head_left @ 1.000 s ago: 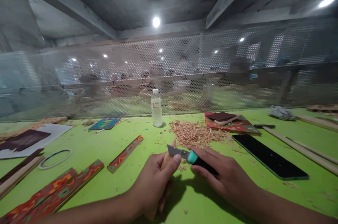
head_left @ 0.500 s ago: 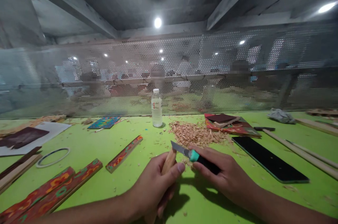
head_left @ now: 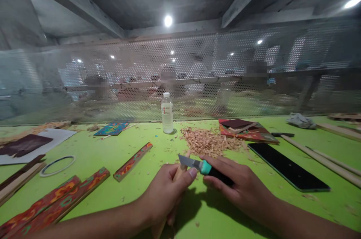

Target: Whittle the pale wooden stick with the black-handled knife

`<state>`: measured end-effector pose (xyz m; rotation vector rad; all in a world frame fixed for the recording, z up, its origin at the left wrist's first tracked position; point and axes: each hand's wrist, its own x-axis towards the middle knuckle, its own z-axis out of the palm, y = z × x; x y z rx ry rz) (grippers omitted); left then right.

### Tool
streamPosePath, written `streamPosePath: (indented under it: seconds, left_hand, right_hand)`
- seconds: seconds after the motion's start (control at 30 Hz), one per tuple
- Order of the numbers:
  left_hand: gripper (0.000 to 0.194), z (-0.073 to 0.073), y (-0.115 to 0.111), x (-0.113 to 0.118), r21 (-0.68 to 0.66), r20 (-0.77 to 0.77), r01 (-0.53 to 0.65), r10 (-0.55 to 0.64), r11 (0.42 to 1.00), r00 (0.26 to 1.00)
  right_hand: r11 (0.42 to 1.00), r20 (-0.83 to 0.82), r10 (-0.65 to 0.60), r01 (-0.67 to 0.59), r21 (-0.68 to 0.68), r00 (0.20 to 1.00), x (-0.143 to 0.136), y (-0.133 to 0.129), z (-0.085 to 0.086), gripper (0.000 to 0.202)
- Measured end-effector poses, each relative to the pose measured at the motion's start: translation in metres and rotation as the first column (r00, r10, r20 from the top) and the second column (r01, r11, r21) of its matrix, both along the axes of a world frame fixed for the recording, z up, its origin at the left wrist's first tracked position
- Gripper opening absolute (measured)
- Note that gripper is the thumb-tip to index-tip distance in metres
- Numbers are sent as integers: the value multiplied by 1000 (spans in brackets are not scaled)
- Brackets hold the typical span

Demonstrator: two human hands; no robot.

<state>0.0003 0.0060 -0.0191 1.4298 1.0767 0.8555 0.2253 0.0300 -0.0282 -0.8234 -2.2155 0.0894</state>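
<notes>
My left hand is closed round a pale wooden stick, whose tip points up and away from me while its lower end shows beneath the palm. In my right hand is a utility knife with a black and teal handle. Its blade points left and lies across the stick near the tip, just ahead of the left thumb. Whether the edge bites into the wood I cannot tell. Behind the hands lies a heap of wood shavings.
A water bottle stands at the back before a perforated metal screen. Red painted strips and a white ring lie left. To the right are a black phone, a hammer and sandpaper on a red board.
The knife blade has moved slightly left and now crosses the stick below its tip. The stick's tip shows beyond the blade. Both hands keep their hold.
</notes>
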Motion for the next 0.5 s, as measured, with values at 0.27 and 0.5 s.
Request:
streamPosePath:
  seconds: [0.27,0.5]
  left_hand:
    - [47,1,0,1,13,-14,5,-5,1000,1000]
    - [47,-5,5,-3,-49,56,62,-59,997,997]
  right_hand:
    - [971,-133,-132,101,-217,982,-3,9,5,35]
    - [972,-128,-98,67,-225,987,2,12,2,37]
